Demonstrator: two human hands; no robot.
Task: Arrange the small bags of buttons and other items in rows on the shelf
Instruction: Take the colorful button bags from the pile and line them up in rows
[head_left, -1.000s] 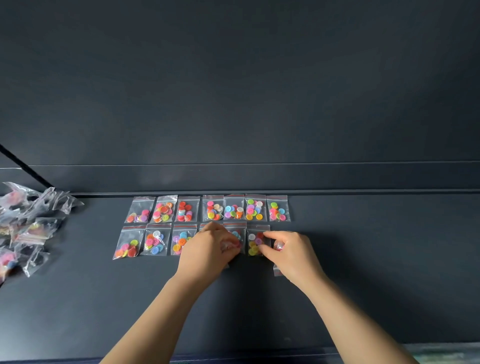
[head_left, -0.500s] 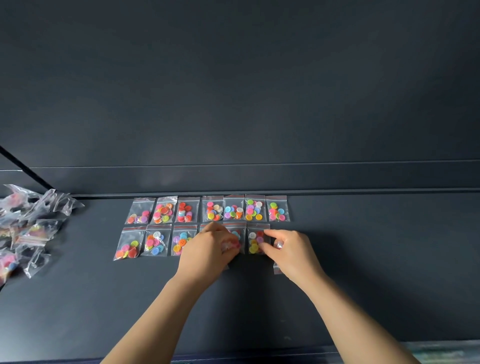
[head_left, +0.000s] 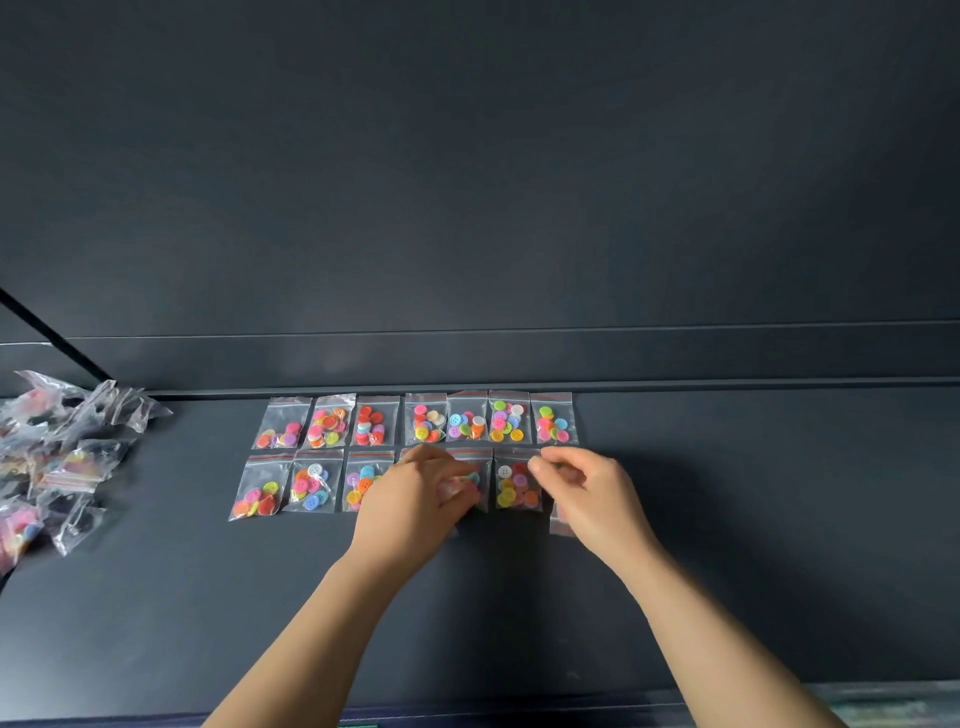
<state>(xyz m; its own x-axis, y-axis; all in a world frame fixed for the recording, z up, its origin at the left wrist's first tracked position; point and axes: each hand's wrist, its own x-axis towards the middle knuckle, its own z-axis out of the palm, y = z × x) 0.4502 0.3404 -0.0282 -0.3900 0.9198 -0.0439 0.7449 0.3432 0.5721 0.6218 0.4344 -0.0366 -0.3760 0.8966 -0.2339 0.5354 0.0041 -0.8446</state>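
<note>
Small clear zip bags of coloured buttons lie in two rows on the dark shelf (head_left: 727, 519). The back row (head_left: 467, 421) holds several bags side by side. The front row (head_left: 311, 486) also holds several bags. My left hand (head_left: 415, 499) lies over the middle of the front row, its curled fingers on a button bag (head_left: 475, 480). My right hand (head_left: 587, 493) sits at the row's right end, its thumb and fingers pinching a bag (head_left: 560, 517) that shows only as a corner under the palm. A bag with a white button (head_left: 514, 486) lies between the hands.
A loose heap of unsorted clear bags (head_left: 57, 452) lies at the shelf's left end. A dark back wall with a low ledge (head_left: 675, 358) runs behind the rows. The shelf's front edge (head_left: 519, 706) is near the bottom of the view.
Both hands stay at the front row. The right hand has shifted slightly right with its bag; the left hand has barely moved.
</note>
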